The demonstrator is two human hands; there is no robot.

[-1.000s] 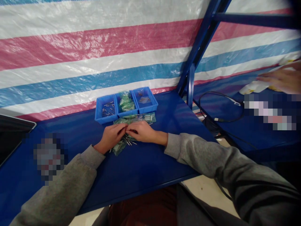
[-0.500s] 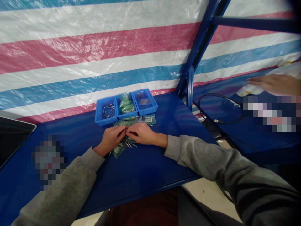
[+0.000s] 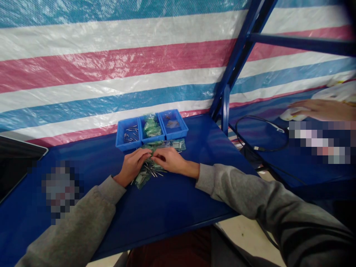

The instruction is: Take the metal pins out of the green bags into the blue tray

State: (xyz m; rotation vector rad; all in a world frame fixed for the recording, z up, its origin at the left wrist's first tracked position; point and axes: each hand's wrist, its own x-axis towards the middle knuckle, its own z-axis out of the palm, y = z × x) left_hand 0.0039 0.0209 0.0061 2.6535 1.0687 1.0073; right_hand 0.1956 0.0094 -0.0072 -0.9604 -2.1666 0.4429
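Observation:
My left hand (image 3: 132, 164) and my right hand (image 3: 170, 159) meet fingertip to fingertip over a pile of thin metal rods (image 3: 152, 170). Both are closed in a pinch, and whatever lies between the fingers is too small to make out. Under the rods is a green plastic bag (image 3: 141, 178). A clear bag of short metal pieces (image 3: 178, 144) lies behind my right hand. Just beyond stand three blue bins side by side: the left bin (image 3: 120, 138) has loose rods, the middle bin (image 3: 152, 139) a green bag (image 3: 151, 126), the right bin (image 3: 178, 134) a small clear bag.
A dark screen (image 3: 19, 159) stands at the far left of the blue table (image 3: 167, 204). Blue metal posts (image 3: 236, 55) rise at the right. Beyond them, another person's hand (image 3: 322, 107) rests over a white object, near a black cable (image 3: 258, 148). Striped sheeting (image 3: 111, 63) hangs behind.
The whole view has shifted slightly, with the scene now lower. My right fingers have drawn a little apart from my left ones; both hands stay over the rods.

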